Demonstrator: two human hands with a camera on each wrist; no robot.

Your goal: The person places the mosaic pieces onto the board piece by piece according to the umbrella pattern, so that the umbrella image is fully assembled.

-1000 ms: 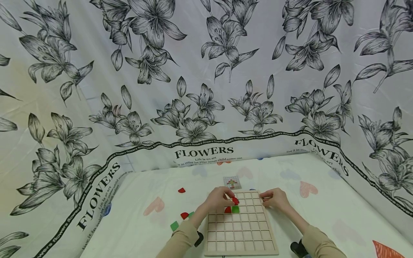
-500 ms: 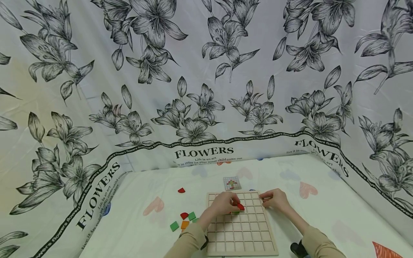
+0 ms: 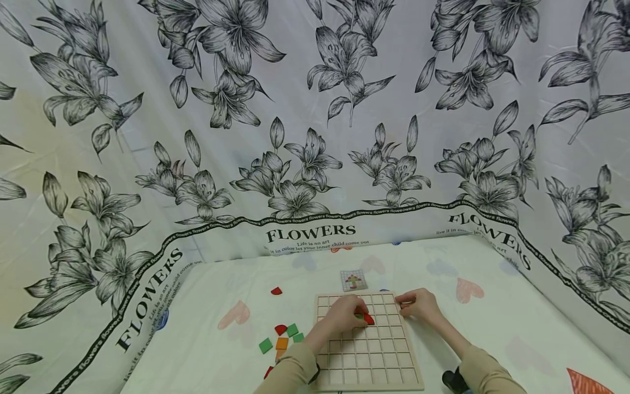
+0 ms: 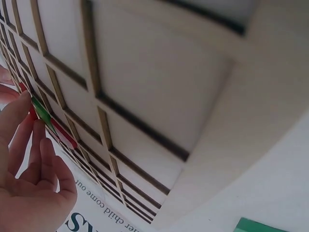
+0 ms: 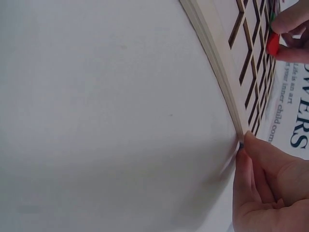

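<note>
Low over the far half of the wooden grid board [image 3: 364, 377], my left hand [image 3: 344, 313] pinches a red quarter-round tile [image 3: 368, 319] between thumb and fingers. A green square tile [image 4: 42, 113] sits in a cell right beside it, with another red tile [image 4: 65, 135] on its other side; the hand covers most of these in the head view. My right hand [image 3: 420, 305] grips the board's right edge near its far corner, with thumb and fingers pinching the rim in the right wrist view.
Left of the board lie loose tiles: a red one [image 3: 280, 330], an orange square [image 3: 282, 343], several green squares [image 3: 266, 345], and a red one [image 3: 276, 291] farther back. A small pattern card [image 3: 353, 280] lies beyond the far edge. A flower-printed curtain [image 3: 305, 175] hangs behind.
My left hand has moved right and slightly nearer with the red tile, from above the green tile to its right side. Loose tiles behind the forearm came into view. My right hand stays put.
</note>
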